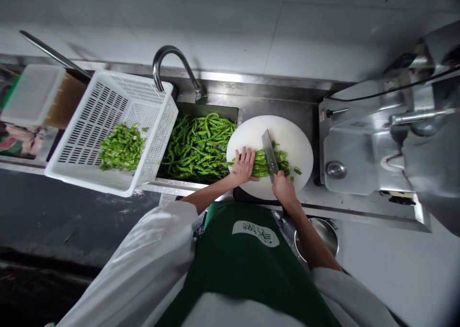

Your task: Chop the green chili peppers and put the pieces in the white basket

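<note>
**Right hand (283, 190) is holding a knife (270, 157) across green peppers (259, 165)**

At the far left, a lidded plastic tub (34, 94) is sitting near a white basket (89, 184). The slotted basket is tilting in view and is holding a small heap of chopped peppers (122, 147) on its bottom. Beside it, a curved tap (172, 49) is rising at the back, its one end reaching over the basket's rim. Next, a sink (219, 110) is holding a thick layer of whole peppers (201, 147).

To the right, a round white cutting board (247, 133) is lying on the metal table (296, 107), just beside the sink. The left hand (244, 166) is resting on the bundle of green peppers on the board; its grip is lying open, fingers spreading over them. Past those fingers, the knife is standing across the bundle, its blade pointing away from the person. The right hand's grip is closing firmly around the knife's handle. Cut pieces (283, 163) are lying to the right of the blade, a few sitting apart. Below the board, a green apron (244, 264) is covering the person's front, and a metal pot (323, 236) is showing partly behind the right forearm. Farther right, a round drain (337, 169) is showing in a metal basin (352, 147).
</note>
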`<state>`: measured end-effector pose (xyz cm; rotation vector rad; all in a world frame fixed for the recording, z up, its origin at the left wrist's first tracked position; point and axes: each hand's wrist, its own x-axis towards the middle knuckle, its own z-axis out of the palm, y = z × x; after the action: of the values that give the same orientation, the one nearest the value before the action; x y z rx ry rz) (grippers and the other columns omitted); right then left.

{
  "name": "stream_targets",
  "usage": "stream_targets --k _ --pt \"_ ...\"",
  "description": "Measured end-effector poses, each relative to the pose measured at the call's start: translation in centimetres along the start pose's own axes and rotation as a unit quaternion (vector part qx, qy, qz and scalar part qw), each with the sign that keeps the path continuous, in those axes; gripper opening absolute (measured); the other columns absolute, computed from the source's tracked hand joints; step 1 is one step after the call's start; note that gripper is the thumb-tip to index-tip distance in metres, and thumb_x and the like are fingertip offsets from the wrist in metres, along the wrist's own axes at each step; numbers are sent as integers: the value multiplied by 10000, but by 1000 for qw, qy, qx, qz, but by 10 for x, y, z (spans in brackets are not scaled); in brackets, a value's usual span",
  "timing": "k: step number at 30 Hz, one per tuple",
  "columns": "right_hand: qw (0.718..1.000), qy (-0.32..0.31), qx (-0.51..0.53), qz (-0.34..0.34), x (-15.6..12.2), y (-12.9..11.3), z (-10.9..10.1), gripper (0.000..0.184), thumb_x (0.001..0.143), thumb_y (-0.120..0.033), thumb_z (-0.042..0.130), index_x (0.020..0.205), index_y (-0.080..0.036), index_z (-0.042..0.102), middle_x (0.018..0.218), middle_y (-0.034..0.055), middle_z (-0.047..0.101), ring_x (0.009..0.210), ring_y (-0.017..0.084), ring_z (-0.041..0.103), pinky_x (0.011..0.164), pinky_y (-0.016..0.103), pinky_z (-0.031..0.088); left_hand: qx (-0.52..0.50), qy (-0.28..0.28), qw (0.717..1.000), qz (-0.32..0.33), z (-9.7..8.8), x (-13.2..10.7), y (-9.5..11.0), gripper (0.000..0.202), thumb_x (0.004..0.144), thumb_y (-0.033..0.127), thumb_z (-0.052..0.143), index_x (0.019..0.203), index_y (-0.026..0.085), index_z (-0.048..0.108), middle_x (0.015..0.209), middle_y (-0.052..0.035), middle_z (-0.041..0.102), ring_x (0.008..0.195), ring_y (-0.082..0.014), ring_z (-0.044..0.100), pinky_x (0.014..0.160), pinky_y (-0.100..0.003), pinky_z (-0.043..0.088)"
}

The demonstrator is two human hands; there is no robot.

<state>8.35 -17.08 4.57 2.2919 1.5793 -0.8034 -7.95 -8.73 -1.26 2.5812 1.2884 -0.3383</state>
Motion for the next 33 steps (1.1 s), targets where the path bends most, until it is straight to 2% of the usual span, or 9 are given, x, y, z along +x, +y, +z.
stream_targets --k 2,5,12,15,18,21,27,30,33 --pt "1000 4 -7 -6 -14 2 -3 312 1104 -261 300 1216 -92 537 1062 218 736 1008 287 737 844 329 491 -3 7 1000 -11 -1 -4 -4 1124 877 666 641 1661 -5 196 1708 -298 206 1601 -489 114 1265 -704 105" --pt "1000 -21 -10 -10 -28 -4 -2 315 1104 -273 306 1226 -100 538 1053 209 736 1005 292 740 835 334 494 -6 -20 1000 -13 3 -8 -7 1118 878 632 672 1661 -7 195 1709 -293 208 1583 -507 159 1250 -694 191" --pt "1000 -26 -9 -10 -3 -28 16 312 1093 -181 297 1269 -43 516 1075 232 734 1060 277 735 858 316 491 -21 -37 999 -6 10 -2 -6 1068 862 572 716 1678 87 227 1718 -246 235 1557 -496 248 1213 -688 288" --pt "1000 -13 -10 -15 -5 -24 11 296 1102 -221 313 1230 -69 532 1061 222 739 1032 282 741 838 315 489 -21 -19 999 -13 5 -6 -13 1124 825 630 735 1684 117 220 1729 -235 210 1567 -497 223 1207 -700 292" --pt "1000 -3 -12 -9 -21 -21 3 317 1107 -247 296 1223 -81 539 1033 211 741 1001 286 746 831 324 492 -35 10 999 -37 3 -15 -23 1160 805 690 733 1681 119 230 1724 -234 228 1572 -475 226 1224 -656 303" --pt "1000 -23 -4 -14 -31 -28 4 332 1104 -243 288 1243 -83 544 1025 203 743 992 287 746 839 335 499 -48 5 998 -35 6 -22 -27 1142 802 674 753 1675 127 261 1713 -220 272 1561 -455 269 1224 -620 332" --pt "999 -29 0 -14 -7 -47 23 325 1085 -181 290 1256 -45 531 1077 227 736 1046 274 732 850 317 495 -36 0 999 -18 13 -19 -23 1014 864 536 747 1668 130 283 1709 -222 277 1538 -450 310 1216 -652 318" --pt "1000 -18 3 -17 -1 -44 23 312 1092 -216 303 1237 -63 532 1090 222 736 1043 271 729 833 309 489 -60 12 998 -21 13 -20 -29 1033 849 572 755 1668 152 284 1702 -219 291 1528 -437 330 1216 -627 336" --pt "1000 -7 -4 -19 -9 -41 16 305 1100 -239 301 1218 -85 536 1075 211 737 1012 272 733 815 311 485 -125 59 990 -20 14 -29 -43 1027 863 657 704 1664 169 284 1683 -214 314 1520 -386 359 1210 -536 385"
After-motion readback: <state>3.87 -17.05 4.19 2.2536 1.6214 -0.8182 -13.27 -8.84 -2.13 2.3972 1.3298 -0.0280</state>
